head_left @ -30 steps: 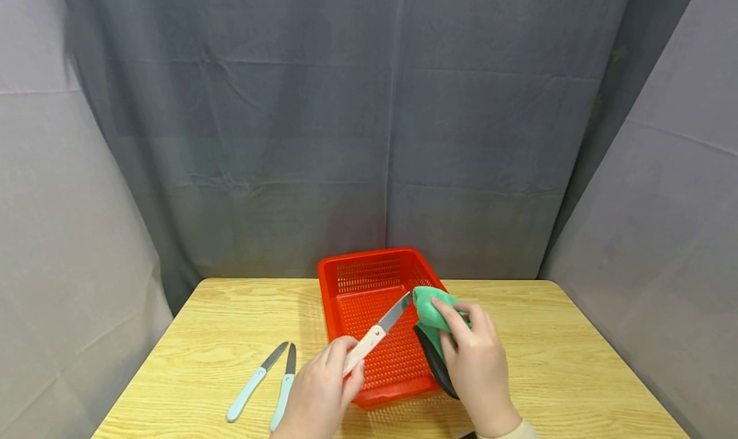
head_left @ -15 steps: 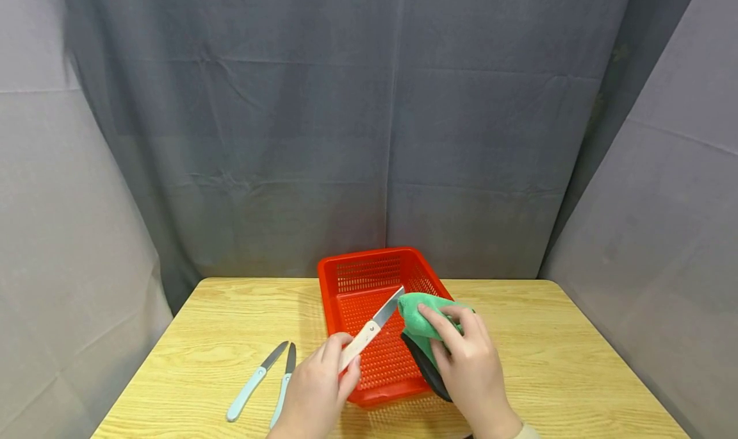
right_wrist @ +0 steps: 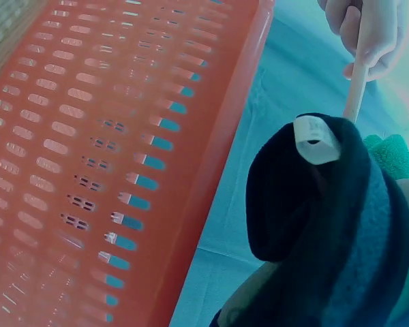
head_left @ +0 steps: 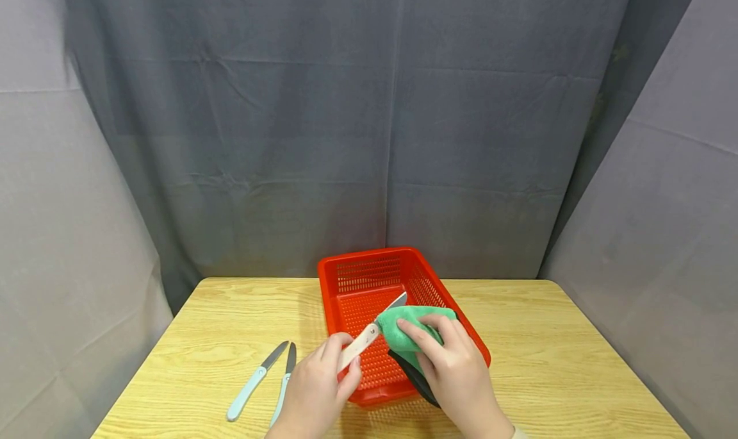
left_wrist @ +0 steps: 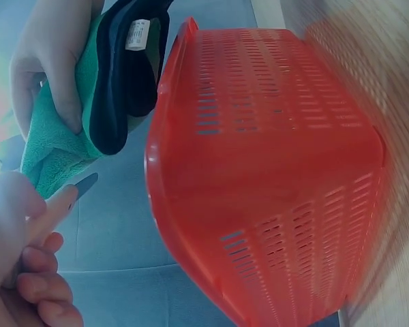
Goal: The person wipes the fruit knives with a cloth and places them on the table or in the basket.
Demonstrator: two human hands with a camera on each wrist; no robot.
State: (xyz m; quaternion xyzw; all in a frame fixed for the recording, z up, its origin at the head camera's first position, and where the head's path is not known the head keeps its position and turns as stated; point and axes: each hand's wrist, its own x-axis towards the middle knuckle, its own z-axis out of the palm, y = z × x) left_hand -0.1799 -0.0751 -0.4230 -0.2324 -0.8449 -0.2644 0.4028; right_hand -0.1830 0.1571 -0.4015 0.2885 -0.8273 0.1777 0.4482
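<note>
My left hand grips the cream handle of a knife, its blade slanting up and to the right over the red basket. A green cloth with a dark edge is pinched in my right hand. The cloth lies against the blade near the handle and hides part of it; the blade's tip shows beyond. In the left wrist view, the cloth's dark edge hangs down with a white label. My left fingers curl round the knife handle in that view.
Beneath both hands stands a red perforated basket on the wooden table. Left of it lie two knives with pale blue handles, one farther left and one partly behind my left hand. Grey cloth hangs behind.
My right hand has moved left and down with the green cloth, from beyond the blade's tip onto the blade near the handle. The left hand has shifted only slightly.
</note>
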